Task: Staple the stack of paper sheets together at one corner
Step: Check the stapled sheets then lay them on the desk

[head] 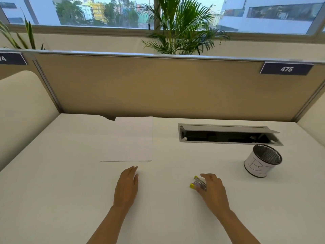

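A stack of white paper sheets lies flat on the white desk, its near edge just beyond my left hand. My left hand rests palm down on the desk with fingers together, holding nothing, a short way below the paper. A small stapler with yellow ends and a metal body lies on the desk to the right. My right hand is on it, fingers curled around its rear part; the yellow tips stick out to the left.
A mesh pen cup wrapped in white paper stands at the right. An open cable tray slot is cut into the desk behind it. A beige partition closes off the back.
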Demonstrator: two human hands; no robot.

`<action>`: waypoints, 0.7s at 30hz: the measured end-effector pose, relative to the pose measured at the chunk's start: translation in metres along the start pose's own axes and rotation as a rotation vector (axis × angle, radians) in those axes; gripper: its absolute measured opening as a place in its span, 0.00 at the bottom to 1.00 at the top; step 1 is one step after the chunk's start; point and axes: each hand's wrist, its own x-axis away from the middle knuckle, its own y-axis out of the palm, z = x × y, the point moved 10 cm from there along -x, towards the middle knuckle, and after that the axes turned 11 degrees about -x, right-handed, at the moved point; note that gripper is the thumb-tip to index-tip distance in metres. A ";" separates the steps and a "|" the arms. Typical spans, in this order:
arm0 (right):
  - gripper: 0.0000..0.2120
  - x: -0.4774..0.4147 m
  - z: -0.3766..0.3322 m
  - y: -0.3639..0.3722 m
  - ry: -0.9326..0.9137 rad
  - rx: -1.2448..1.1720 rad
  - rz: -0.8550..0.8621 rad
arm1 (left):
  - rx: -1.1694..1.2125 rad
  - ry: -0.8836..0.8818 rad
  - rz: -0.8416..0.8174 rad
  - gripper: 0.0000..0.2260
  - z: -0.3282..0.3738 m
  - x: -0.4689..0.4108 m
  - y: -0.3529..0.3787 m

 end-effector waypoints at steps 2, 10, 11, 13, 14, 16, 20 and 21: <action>0.21 0.005 0.009 0.002 0.001 0.032 -0.026 | -0.025 0.011 0.006 0.16 0.000 0.006 0.000; 0.13 0.013 0.007 0.010 -0.009 -0.049 0.013 | -0.166 0.047 0.053 0.15 -0.025 0.013 -0.010; 0.14 0.013 0.002 0.013 -0.017 -0.063 0.011 | -0.174 0.042 0.052 0.15 -0.030 0.012 -0.011; 0.14 0.011 -0.016 0.023 -0.045 -0.100 0.001 | -0.183 0.033 0.054 0.16 -0.038 0.010 -0.013; 0.13 0.010 -0.027 0.029 -0.061 -0.121 -0.010 | -0.189 0.035 0.059 0.16 -0.042 0.009 -0.014; 0.13 0.007 -0.051 0.044 -0.094 -0.136 -0.041 | -0.197 0.033 0.059 0.18 -0.048 0.008 -0.014; 0.14 0.001 -0.097 0.078 -0.136 -0.144 -0.086 | -0.191 0.015 0.066 0.22 -0.060 0.006 -0.012; 0.14 0.000 -0.106 0.085 -0.138 -0.147 -0.089 | -0.181 0.012 0.068 0.22 -0.061 0.006 -0.012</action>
